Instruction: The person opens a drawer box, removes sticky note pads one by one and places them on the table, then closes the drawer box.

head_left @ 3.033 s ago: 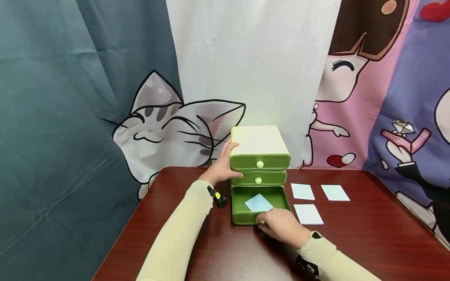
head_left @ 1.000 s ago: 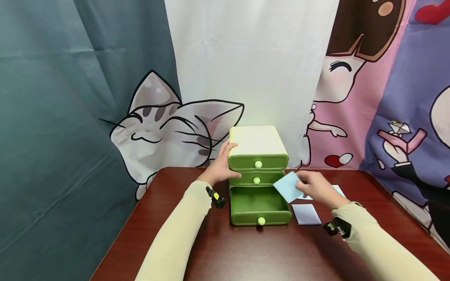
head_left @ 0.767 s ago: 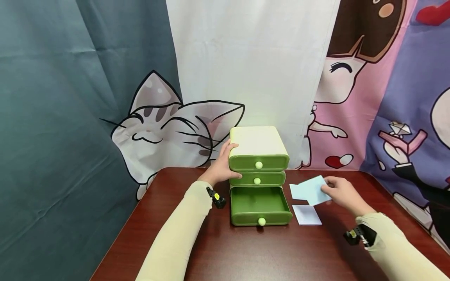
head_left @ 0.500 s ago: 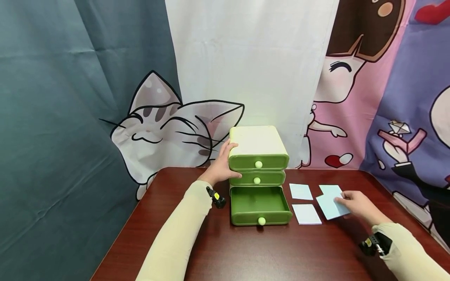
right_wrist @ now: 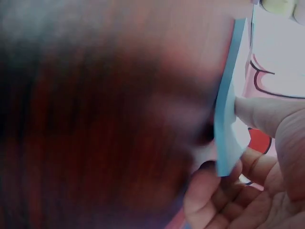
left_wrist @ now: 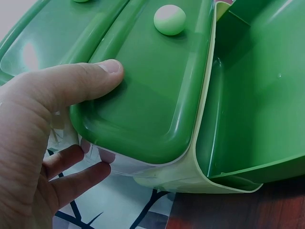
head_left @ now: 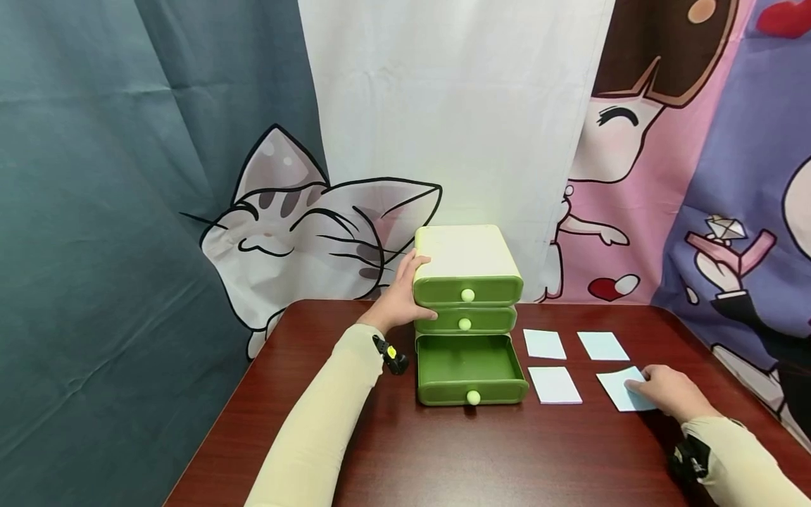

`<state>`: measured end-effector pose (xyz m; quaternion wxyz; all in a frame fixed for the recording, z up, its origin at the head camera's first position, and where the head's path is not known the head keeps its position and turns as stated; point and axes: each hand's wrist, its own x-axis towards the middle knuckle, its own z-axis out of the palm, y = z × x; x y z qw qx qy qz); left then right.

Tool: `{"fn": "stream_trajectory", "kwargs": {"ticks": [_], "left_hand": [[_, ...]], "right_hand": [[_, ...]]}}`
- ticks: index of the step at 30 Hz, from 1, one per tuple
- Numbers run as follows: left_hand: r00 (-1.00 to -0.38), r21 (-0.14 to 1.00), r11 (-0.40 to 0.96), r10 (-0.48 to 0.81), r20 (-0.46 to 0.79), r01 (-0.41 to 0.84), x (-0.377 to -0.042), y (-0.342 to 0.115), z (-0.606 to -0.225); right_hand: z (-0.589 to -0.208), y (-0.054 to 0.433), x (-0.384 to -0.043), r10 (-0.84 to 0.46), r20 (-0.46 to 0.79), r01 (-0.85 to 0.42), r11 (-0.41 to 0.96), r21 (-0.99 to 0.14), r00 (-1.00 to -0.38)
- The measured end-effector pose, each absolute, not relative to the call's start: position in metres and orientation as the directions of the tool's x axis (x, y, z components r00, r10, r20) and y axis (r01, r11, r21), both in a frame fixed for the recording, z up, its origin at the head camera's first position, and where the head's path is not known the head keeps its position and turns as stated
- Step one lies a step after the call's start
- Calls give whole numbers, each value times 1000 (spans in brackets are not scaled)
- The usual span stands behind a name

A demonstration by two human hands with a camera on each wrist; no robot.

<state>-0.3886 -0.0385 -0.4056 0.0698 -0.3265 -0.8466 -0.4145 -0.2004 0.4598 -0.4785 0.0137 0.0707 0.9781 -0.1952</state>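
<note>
In the head view, a small green drawer cabinet (head_left: 467,252) with a pale top stands on the table, its bottom drawer (head_left: 469,359) pulled out and bare inside. My left hand (head_left: 400,299) grips the cabinet's left side; the left wrist view puts the thumb on the front of the middle drawer (left_wrist: 143,95) and the other fingers along the side. To the right, my right hand (head_left: 674,391) pinches a light blue sticky note pad (head_left: 624,389) low over the table. The right wrist view shows this blue pad (right_wrist: 228,105) edge-on between thumb and fingers.
Three more pale square pads lie right of the cabinet: a back left pad (head_left: 544,344), a back right pad (head_left: 603,346) and a front pad (head_left: 555,385). The dark red table (head_left: 507,458) ends at a printed curtain (head_left: 443,105) behind.
My right hand has left the bottom drawer's knob, lifted the blue pad out of that drawer and carried it right, past the other pads. The left hand stays on the cabinet.
</note>
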Motion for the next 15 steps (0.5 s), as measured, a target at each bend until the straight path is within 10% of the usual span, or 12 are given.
{"fn": "stream_trajectory", "kwargs": {"ticks": [7, 15], "left_hand": [[-778, 665, 435, 494, 387, 607, -387, -39, -403], [-788, 667, 450, 490, 372, 594, -385, -39, -402]], "right_hand": [[-468, 455, -203, 183, -57, 192, 935, -299, -981], [-448, 400, -205, 130, 259, 51, 955, -293, -957]]}}
